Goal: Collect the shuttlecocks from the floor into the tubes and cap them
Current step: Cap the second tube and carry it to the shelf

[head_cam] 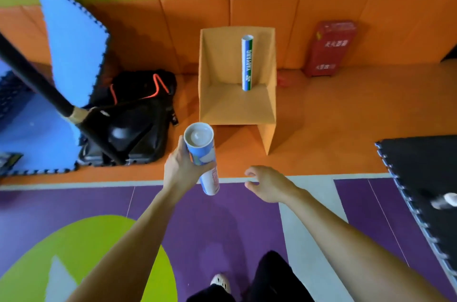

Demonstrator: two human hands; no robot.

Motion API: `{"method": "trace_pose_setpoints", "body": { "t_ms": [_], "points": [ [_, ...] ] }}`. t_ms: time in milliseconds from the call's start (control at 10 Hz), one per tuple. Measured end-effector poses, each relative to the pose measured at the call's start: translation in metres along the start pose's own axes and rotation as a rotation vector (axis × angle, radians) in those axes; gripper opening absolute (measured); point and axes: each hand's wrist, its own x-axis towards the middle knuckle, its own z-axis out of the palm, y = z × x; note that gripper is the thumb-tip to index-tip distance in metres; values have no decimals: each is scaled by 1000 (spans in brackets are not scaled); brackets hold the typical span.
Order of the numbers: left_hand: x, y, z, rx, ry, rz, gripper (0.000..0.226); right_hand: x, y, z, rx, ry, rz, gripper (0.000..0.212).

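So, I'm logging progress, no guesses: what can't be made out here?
Head view, held tube: contents hidden behind its grey top end; left grip covers part of the label.
Head view, second tube in the cardboard box: top too small to tell capped or open.
Head view, white thing on the black mat: too blurred to identify.

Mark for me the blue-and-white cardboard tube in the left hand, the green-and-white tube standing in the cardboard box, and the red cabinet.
blue-and-white cardboard tube point(204, 153), head view, printed side wall.
green-and-white tube point(246, 64), head view, lettered mid-body.
red cabinet point(329, 49), head view, front face.
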Motion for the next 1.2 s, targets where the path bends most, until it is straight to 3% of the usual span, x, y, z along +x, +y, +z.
{"method": "trace_pose_setpoints", "body": {
  "t_ms": [200,400,500,600,800,1000,1100,1200],
  "points": [
    [166,11,53,-25,-97,-16,90,135,43,-73,15,31,64,49],
    [309,30,95,-15,-98,-70,73,286,82,-157,-12,35,110,45],
    [374,36,114,-12,-81,-98,75,356,94,-203,1,-30,140,47],
    [443,18,147,-43,-99,-236,88,411,101,-238,19,-27,142,50],
    [574,-4,198,-11,-74,-251,88,528,125,-294,74,-18,150,50],
    [695,-45,262,6,-137,-248,96,625,131,-343,53,191,115,39],
    [742,-58,287,31,-180,-264,94,670,128,-371,36,301,102,45],
    [768,-37,284,8,-199,-256,89,705,126,-386,4,365,105,65]
  ]
}}
